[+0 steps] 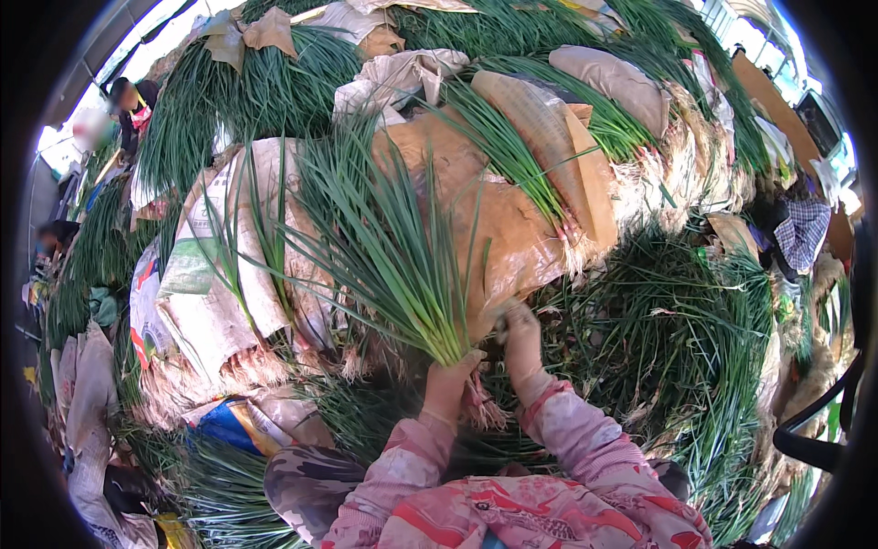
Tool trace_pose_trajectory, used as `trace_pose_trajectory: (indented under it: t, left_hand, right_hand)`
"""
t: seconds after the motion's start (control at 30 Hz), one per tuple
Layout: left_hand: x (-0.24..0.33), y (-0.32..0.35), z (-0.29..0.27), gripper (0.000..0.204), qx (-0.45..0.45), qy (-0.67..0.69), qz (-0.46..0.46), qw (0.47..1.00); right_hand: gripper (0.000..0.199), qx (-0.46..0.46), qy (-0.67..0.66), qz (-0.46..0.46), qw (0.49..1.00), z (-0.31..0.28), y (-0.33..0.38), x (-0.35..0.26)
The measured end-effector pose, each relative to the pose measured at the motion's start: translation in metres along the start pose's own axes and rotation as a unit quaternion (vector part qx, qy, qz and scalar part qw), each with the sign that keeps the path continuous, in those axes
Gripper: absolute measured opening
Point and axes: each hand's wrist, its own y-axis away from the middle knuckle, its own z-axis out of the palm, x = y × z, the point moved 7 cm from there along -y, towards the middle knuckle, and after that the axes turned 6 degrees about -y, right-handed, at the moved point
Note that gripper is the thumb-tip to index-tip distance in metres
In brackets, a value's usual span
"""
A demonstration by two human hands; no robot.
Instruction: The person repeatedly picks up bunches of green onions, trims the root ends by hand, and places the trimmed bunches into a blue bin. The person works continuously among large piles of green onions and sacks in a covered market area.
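My left hand is closed around the lower stems of a bunch of green onions. The long green leaves fan up and to the left, and the pale roots hang below my fist. To the right of the bunch, my right hand is raised with its fingers curled and slightly blurred. Whatever it may hold is hidden. Just beyond it lies a brown plastic sheet, draped over the pile. On that sheet rests a smaller bunch of green onions, roots toward me.
Whitish woven sacks cover stacked onions at the left. Loose green leaves heap up at the right. More onion piles rise at the back. One person is at the far left. A dark curved bar stands at the right edge.
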Motion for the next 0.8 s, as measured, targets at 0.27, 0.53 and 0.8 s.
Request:
trace_pose_trajectory:
  t: [0.27,0.53,0.8]
  left_hand:
    - [-0.022,-0.014,-0.011,0.021,0.041,-0.076,0.075,0.993]
    - [0.018,-0.002,-0.004,0.016,0.021,-0.034,0.138,0.99]
    - [0.02,-0.005,0.018,0.019,-0.007,-0.009,0.063,0.998]
  right_hand:
    - [0.027,-0.256,0.406,-0.145,0.865,0.021,0.007,-0.002]
    - [0.026,-0.514,0.632,-0.036,0.578,-0.018,0.013,-0.006]
    - [0.026,0.035,0.72,-0.064,0.69,-0.098,-0.184,-0.102]
